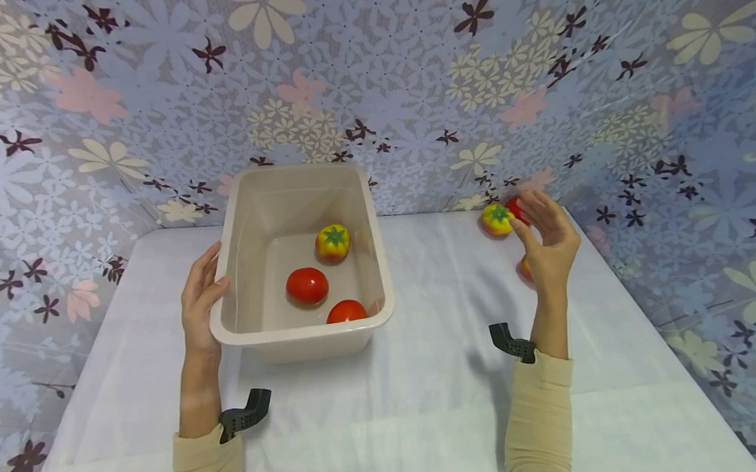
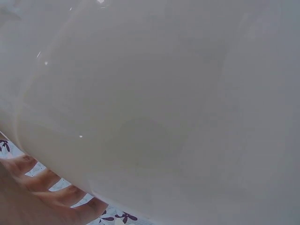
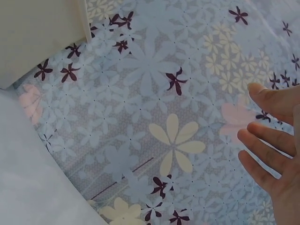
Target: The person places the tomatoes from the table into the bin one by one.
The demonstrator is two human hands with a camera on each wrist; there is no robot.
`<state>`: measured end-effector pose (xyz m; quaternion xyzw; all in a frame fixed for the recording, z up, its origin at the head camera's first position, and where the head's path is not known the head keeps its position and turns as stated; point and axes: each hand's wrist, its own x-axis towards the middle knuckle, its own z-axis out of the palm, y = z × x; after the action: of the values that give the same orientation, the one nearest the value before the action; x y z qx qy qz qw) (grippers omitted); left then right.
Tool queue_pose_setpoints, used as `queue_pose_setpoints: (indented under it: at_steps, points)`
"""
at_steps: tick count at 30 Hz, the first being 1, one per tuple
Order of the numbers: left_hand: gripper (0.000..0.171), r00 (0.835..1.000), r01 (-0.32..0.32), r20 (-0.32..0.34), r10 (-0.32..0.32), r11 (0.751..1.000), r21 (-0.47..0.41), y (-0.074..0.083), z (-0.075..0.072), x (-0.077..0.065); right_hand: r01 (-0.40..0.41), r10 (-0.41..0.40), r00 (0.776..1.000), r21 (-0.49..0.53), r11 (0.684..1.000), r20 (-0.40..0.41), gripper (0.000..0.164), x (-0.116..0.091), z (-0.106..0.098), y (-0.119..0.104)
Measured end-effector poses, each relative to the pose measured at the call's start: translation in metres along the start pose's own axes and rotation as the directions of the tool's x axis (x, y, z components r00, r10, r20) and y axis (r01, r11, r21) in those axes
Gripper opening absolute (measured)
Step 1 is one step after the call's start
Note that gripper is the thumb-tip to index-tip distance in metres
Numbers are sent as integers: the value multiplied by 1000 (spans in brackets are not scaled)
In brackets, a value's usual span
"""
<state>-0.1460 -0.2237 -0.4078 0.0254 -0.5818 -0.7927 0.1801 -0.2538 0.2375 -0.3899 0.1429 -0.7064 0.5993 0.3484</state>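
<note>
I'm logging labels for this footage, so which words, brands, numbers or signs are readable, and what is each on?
None: no readable text in any view.
Beige plastic bin: no lettering on the sides that show.
Red tomato-like fruit and yellow-red fruit with green top, both inside it: no visible stickers.
Floral backdrop: flowers only.
Black wrist bracket on the right: any marks too small to read.

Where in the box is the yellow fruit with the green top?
In the head view, the yellow fruit lies inside the box, right of its middle and farther back than the two red fruits.
</note>
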Motion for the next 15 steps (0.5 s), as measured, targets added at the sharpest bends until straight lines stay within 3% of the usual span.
queue_pose_setpoints:
  at_steps: [8,15]
  points:
    - [50,1000,-4,0,4,1000,-2,0,1,0,-19,16,999,-84,996,-35,47,-2,-5,-14]
    - [49,1000,-12,-10,13,1000,14,0,1,-2,-82,69,996,-265,961,-57,50,-3,-15,12]
